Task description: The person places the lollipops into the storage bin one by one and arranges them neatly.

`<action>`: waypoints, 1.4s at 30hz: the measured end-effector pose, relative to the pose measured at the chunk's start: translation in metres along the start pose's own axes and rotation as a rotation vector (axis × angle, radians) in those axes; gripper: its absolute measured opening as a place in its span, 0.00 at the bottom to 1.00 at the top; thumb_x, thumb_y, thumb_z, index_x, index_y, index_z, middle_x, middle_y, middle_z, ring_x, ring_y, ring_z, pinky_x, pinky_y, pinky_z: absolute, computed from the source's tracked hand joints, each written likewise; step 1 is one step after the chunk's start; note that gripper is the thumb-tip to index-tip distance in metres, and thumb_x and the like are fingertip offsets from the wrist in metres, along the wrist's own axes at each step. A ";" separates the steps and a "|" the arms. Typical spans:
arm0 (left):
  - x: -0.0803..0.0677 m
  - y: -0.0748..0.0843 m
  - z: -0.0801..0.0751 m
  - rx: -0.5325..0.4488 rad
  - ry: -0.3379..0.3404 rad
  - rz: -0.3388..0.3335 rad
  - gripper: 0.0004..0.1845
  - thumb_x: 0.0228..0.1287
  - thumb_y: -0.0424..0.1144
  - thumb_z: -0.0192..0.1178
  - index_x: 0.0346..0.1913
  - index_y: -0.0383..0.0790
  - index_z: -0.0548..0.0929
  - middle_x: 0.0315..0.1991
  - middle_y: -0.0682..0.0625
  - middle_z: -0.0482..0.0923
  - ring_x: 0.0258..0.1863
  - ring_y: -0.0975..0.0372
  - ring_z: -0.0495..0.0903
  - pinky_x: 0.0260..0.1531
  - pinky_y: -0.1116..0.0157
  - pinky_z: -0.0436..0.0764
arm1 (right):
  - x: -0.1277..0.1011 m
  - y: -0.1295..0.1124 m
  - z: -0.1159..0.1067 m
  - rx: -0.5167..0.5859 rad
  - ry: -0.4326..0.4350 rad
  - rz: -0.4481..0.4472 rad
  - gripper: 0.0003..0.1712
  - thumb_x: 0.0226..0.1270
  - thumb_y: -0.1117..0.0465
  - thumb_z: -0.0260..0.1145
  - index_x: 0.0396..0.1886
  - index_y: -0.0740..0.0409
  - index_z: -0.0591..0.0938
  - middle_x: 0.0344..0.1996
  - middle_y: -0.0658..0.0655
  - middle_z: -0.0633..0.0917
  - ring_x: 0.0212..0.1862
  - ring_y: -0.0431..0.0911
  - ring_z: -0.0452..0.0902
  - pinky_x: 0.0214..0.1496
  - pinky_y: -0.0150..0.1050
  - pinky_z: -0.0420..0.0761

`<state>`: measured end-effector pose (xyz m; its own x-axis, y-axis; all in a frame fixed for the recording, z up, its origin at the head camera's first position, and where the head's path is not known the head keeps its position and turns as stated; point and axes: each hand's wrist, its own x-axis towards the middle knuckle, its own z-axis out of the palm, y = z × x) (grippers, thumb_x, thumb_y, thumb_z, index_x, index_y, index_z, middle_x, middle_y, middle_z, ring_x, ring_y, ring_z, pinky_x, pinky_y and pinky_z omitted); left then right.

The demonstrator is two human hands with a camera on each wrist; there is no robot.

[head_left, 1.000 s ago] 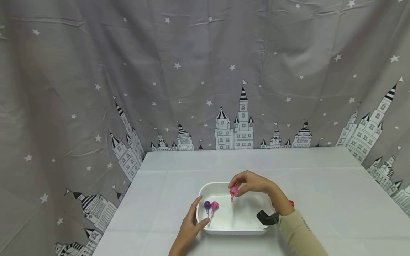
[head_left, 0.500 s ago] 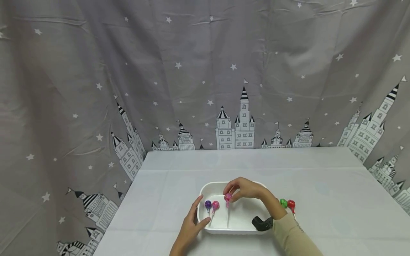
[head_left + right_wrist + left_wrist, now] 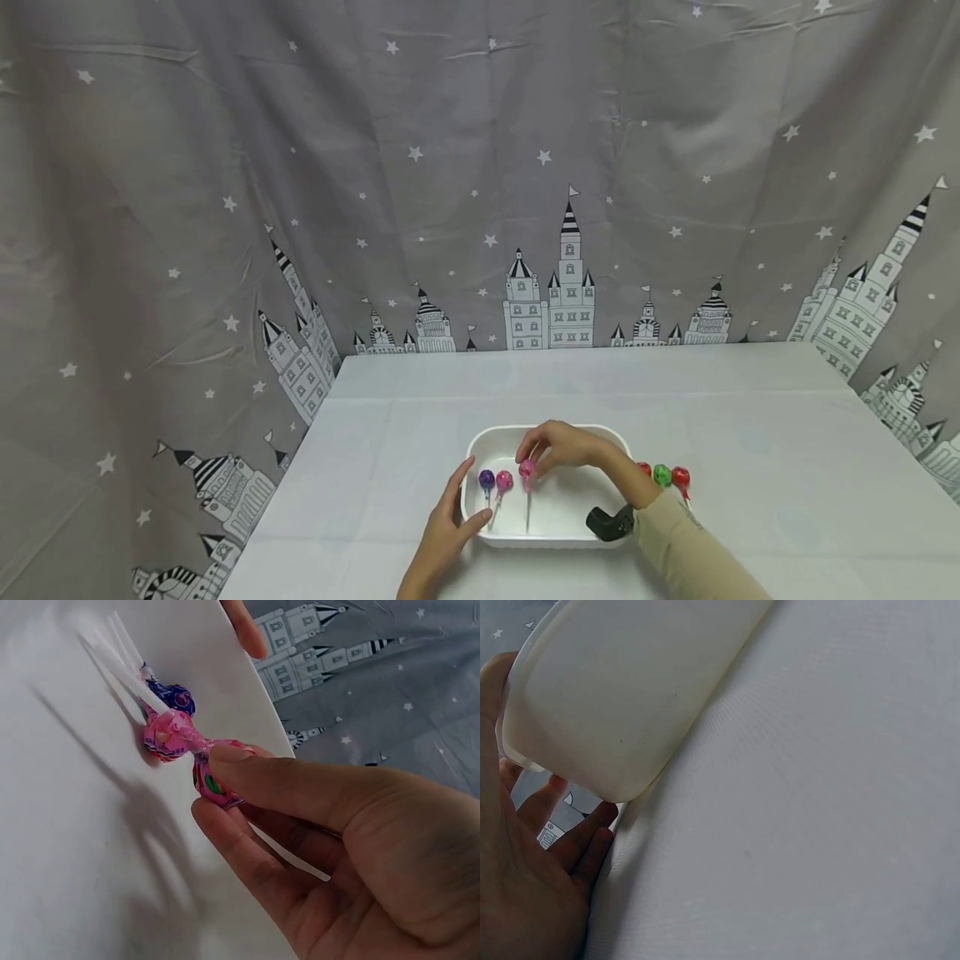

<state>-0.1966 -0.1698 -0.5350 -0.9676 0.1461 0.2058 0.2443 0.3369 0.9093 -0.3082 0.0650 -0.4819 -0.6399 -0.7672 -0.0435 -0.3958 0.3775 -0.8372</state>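
My left hand (image 3: 444, 529) holds the left end of a white tray (image 3: 566, 512), its thumb by the front corner. In the left wrist view its fingers lie along the outside of the tray wall (image 3: 622, 690). Over the tray's middle, my right hand (image 3: 566, 444) pinches a pink-wrapped lollipop (image 3: 527, 467) by its head, stick pointing down towards the front. The right wrist view shows thumb and fingertips on the wrapper (image 3: 214, 780). Left of it inside the tray lie a purple lollipop (image 3: 487, 479) and another pink lollipop (image 3: 505, 481), side by side, sticks to the front.
Right of the tray on the white table (image 3: 757, 467) lie a green lollipop (image 3: 662, 475) and a red lollipop (image 3: 680, 476). A second red head (image 3: 644, 468) shows partly behind the right forearm. A black wrist mount (image 3: 609, 525) overlaps the tray's right front corner. A grey castle-print curtain (image 3: 420, 208) hangs behind.
My right hand has moved left and lower with the pink lollipop, towards the two lying in the tray. The lollipops on the right have come out from behind the forearm. The left hand stays put.
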 end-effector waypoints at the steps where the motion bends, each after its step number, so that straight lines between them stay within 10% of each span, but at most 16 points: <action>1: -0.001 0.003 0.000 -0.004 -0.002 -0.005 0.39 0.57 0.38 0.64 0.70 0.49 0.57 0.67 0.35 0.57 0.64 0.45 0.60 0.63 0.46 0.58 | 0.001 0.000 0.001 -0.001 -0.001 0.001 0.14 0.50 0.70 0.71 0.39 0.62 0.83 0.34 0.50 0.84 0.39 0.45 0.80 0.43 0.32 0.79; 8: -0.004 0.026 -0.004 -0.031 -0.009 -0.020 0.38 0.57 0.34 0.63 0.69 0.40 0.58 0.66 0.31 0.56 0.64 0.41 0.58 0.62 0.45 0.56 | 0.002 0.002 0.004 0.001 -0.007 0.027 0.14 0.48 0.70 0.72 0.37 0.59 0.84 0.33 0.49 0.83 0.36 0.44 0.79 0.36 0.32 0.80; 17: 0.000 0.001 0.001 0.006 0.009 -0.005 0.39 0.57 0.36 0.64 0.70 0.47 0.57 0.68 0.35 0.54 0.64 0.43 0.59 0.63 0.47 0.57 | 0.004 0.009 0.009 -0.049 -0.022 0.042 0.15 0.45 0.71 0.73 0.35 0.57 0.84 0.30 0.47 0.82 0.32 0.39 0.77 0.34 0.31 0.80; 42: 0.001 -0.002 0.002 0.002 0.006 -0.041 0.39 0.57 0.43 0.64 0.70 0.54 0.57 0.69 0.37 0.54 0.65 0.44 0.57 0.63 0.47 0.56 | 0.007 0.012 0.013 -0.042 0.007 0.010 0.15 0.46 0.71 0.72 0.37 0.60 0.83 0.33 0.49 0.83 0.37 0.42 0.79 0.40 0.29 0.80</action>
<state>-0.1982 -0.1685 -0.5374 -0.9773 0.1264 0.1703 0.2042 0.3442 0.9164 -0.3088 0.0573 -0.4992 -0.6483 -0.7599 -0.0474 -0.4170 0.4065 -0.8129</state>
